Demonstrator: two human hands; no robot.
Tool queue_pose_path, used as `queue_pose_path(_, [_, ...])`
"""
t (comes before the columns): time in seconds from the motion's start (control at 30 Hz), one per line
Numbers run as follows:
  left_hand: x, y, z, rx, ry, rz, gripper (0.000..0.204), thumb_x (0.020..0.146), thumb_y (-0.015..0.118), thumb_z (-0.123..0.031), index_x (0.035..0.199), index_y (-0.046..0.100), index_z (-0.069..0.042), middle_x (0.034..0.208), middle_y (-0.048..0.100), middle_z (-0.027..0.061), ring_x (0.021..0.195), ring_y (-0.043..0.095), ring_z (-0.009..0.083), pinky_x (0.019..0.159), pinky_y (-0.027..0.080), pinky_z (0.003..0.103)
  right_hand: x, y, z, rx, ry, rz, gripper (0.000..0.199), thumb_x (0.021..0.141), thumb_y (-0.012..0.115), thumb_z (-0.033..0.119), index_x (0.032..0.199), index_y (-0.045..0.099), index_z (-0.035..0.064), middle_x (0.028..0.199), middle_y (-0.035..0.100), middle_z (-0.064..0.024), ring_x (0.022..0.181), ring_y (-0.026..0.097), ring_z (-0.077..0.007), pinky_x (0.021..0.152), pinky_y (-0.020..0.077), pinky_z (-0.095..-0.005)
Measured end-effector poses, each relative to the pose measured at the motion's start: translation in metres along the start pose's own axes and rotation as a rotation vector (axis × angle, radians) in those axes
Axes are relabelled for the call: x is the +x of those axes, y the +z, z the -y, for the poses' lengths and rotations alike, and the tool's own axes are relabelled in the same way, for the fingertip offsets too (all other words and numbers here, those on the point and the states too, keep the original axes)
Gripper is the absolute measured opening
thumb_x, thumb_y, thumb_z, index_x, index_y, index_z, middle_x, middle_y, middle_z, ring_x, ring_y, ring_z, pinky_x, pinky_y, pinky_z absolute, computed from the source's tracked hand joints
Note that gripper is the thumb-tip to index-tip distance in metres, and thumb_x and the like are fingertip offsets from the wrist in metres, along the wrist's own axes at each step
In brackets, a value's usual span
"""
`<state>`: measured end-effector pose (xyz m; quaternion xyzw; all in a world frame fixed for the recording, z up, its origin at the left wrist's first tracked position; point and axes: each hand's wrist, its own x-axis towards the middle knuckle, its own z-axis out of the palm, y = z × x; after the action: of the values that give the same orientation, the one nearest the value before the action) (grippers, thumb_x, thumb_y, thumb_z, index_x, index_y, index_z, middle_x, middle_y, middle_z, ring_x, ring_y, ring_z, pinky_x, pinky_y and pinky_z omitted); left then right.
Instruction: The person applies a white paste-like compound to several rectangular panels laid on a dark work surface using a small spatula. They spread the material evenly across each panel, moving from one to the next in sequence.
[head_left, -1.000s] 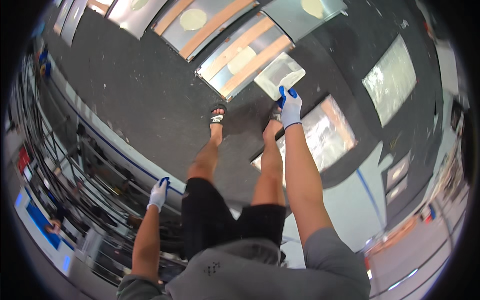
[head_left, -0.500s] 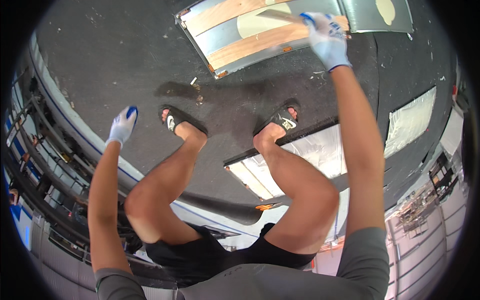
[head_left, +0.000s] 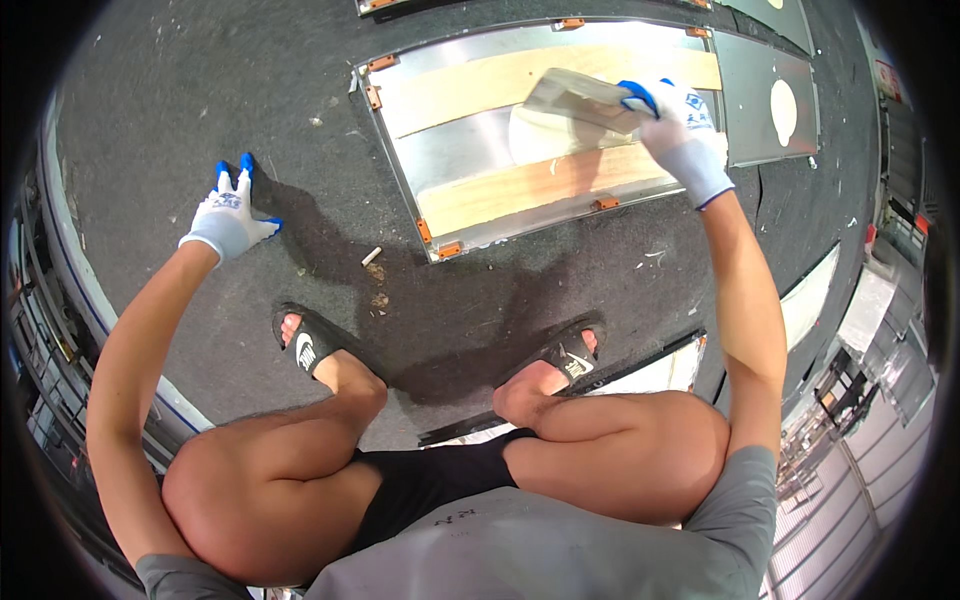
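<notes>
My right hand (head_left: 682,130), in a white glove with blue fingertips, is closed around a wide flat-bladed scraper (head_left: 575,97). Its blade overlaps a round cream-coloured patch (head_left: 525,138) on a shallow metal-framed panel (head_left: 455,145); I cannot tell whether it touches. Two pale wooden strips (head_left: 462,88) run lengthwise across the panel, one on each side of the patch. Small orange-brown blocks (head_left: 606,203) sit along the frame. Left of the panel, above the dark floor, my gloved left hand (head_left: 228,213) is empty with its fingers spread.
A grey sheet (head_left: 750,100) with another cream patch (head_left: 783,112) adjoins the panel's right end. A further panel edge shows at the top. By my sandalled feet (head_left: 545,372) lies a pale dark-edged panel (head_left: 665,370). A small white stick (head_left: 371,257) and scraps lie on the dark floor (head_left: 220,110).
I have squatted lower, with my knees bent more. My left hand has moved out leftward and spread its fingers. The scraper, still in my right hand, now shows its broad face over the patch.
</notes>
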<state>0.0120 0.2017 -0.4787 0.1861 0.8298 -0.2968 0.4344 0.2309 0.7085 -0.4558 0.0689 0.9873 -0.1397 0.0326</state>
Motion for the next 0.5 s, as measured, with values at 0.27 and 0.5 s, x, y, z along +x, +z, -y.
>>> queue_pose_path(0.27, [-0.001,0.013,0.001,-0.054,-0.011,-0.133,0.113,0.091,0.078,-0.05,0.174,0.006,-0.023,0.176,0.012,0.0289,0.147,0.048,0.0479,0.121,0.044,0.047,0.008,0.025,0.093,-0.046,-0.044,0.12,0.014,0.095,0.064,0.011,0.101,0.076,0.0094,0.087,0.073,-0.0167,0.088,0.071,-0.0343,0.079,0.0556,-0.0457])
queue_pose_path(0.5, [0.002,0.013,0.009,-0.095,0.01,-0.103,0.111,0.093,0.075,-0.051,0.174,0.005,-0.024,0.176,0.011,0.029,0.148,0.047,0.0458,0.122,0.043,0.045,-0.011,0.04,0.122,-0.121,-0.494,0.082,0.035,0.094,0.061,0.012,0.125,0.077,0.0153,0.108,0.075,-0.0153,0.106,0.07,-0.0329,0.093,0.0529,-0.0465])
